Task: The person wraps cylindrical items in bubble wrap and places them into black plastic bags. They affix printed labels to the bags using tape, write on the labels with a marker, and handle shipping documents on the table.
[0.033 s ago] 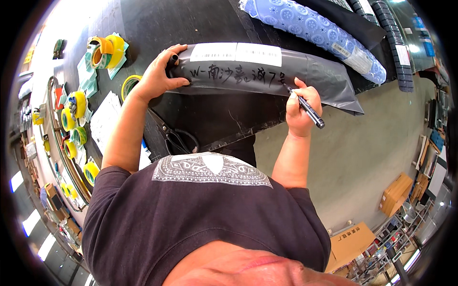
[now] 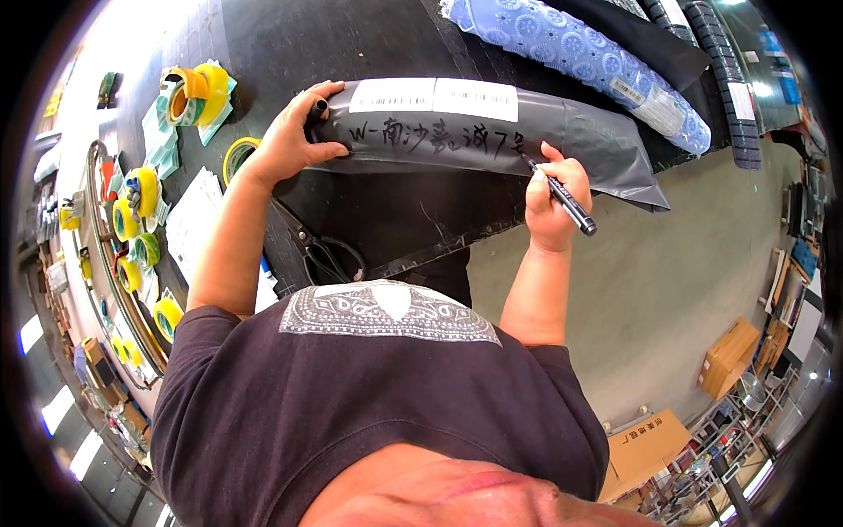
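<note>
A long roll-shaped package in grey plastic film (image 2: 606,145) lies across the black table, with two white barcode labels (image 2: 435,99) on top and a line of black handwriting below them. At its left end my left hand (image 2: 294,136) is closed around it, thumb near and fingers far. A black marker cap (image 2: 318,110) pokes out between that thumb and fingers. My right hand (image 2: 559,202) pinches a black marker pen (image 2: 572,207), its tip at the right end of the writing. Black-handled scissors (image 2: 323,250) lie nearer me, partly over the table.
Behind the package lies a blue patterned roll (image 2: 571,53), and dark wrapped rolls (image 2: 727,83) stand further right. Tape rolls (image 2: 198,95) and paper sheets (image 2: 195,224) occupy the left side. The table edge (image 2: 439,255) runs slantwise before me; cartons (image 2: 645,452) sit on the floor at right.
</note>
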Demonstrator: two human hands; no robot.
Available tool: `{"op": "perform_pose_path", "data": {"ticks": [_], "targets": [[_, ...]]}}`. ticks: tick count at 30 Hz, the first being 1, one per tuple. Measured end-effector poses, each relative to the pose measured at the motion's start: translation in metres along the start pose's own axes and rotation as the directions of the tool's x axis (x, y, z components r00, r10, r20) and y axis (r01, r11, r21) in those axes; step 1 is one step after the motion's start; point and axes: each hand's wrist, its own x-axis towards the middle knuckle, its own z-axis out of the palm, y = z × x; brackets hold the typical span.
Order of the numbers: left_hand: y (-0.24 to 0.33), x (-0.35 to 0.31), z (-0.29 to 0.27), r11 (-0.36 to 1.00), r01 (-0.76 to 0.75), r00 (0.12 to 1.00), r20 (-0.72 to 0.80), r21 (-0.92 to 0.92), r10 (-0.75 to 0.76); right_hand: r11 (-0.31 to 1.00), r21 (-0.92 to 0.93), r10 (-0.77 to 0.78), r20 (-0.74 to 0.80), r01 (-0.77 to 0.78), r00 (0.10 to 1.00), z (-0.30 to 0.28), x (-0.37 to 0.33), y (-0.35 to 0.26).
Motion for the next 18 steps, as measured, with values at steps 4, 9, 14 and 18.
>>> {"op": "perform_pose_path", "data": {"ticks": [4, 9, 14, 18], "targets": [[0.004, -0.002, -0.002, 1.0, -0.01, 1.0, 0.011, -0.018, 0.01, 0.927, 0.294, 0.207, 0.112, -0.232, 0.972, -0.005, -0.002, -0.013], [0.004, -0.02, -0.01, 0.983, -0.123, 0.991, -0.027, 0.137, 0.128, 0.668, 0.62, 0.515, 0.013, -0.411, 0.857, -0.004, 0.002, -0.061], [0.09, -0.045, 0.002, 0.903, -0.256, 0.955, -0.054, 0.346, 0.291, 0.607, 0.607, 0.441, 0.281, -0.513, 0.853, 0.022, 0.021, -0.125], [0.128, -0.078, 0.005, 0.922, -0.234, 0.945, -0.152, 0.31, 0.291, 0.612, 0.603, 0.329, 0.395, -0.512, 0.858, 0.037, 0.028, -0.143]]}}
